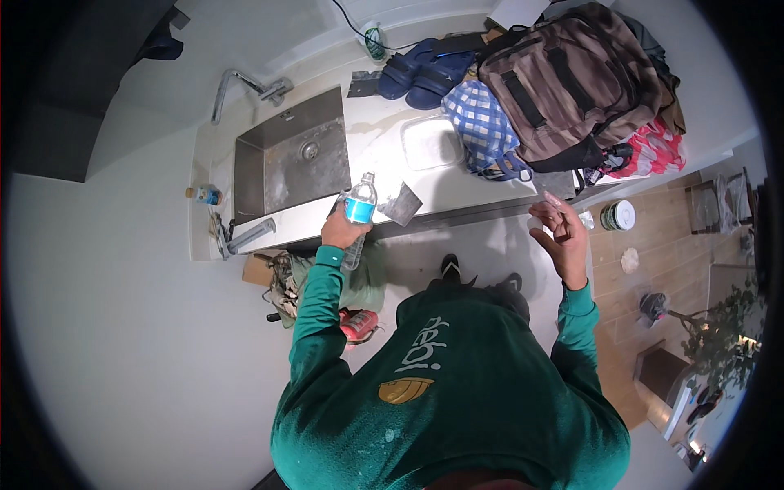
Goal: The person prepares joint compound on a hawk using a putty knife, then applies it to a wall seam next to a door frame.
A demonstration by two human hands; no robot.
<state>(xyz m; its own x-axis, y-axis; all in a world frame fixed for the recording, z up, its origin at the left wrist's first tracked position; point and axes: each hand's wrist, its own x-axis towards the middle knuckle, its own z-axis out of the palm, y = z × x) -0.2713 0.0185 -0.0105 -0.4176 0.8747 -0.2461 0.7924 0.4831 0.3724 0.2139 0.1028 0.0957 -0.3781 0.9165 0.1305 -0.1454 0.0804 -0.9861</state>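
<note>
My left hand [344,228] grips a clear plastic water bottle [361,201] with a blue label, held upright by the counter's front edge, near the sink. A greyish edge shows beside the bottle at my fingers; I cannot make out what it is. To the right, my right hand [562,237] is raised past the counter edge, thumb and fingers apart, with nothing plainly held in it. Just right of the bottle, a flat grey plate [400,204] lies on the white counter [377,147].
A steel sink [291,153] with a tap [245,86] is at the left. Along the counter lie a clear container [431,142], blue slides [426,72], a checked cloth bag [482,122] and a backpack [572,82]. A white-lidded bucket [618,216] stands on the floor.
</note>
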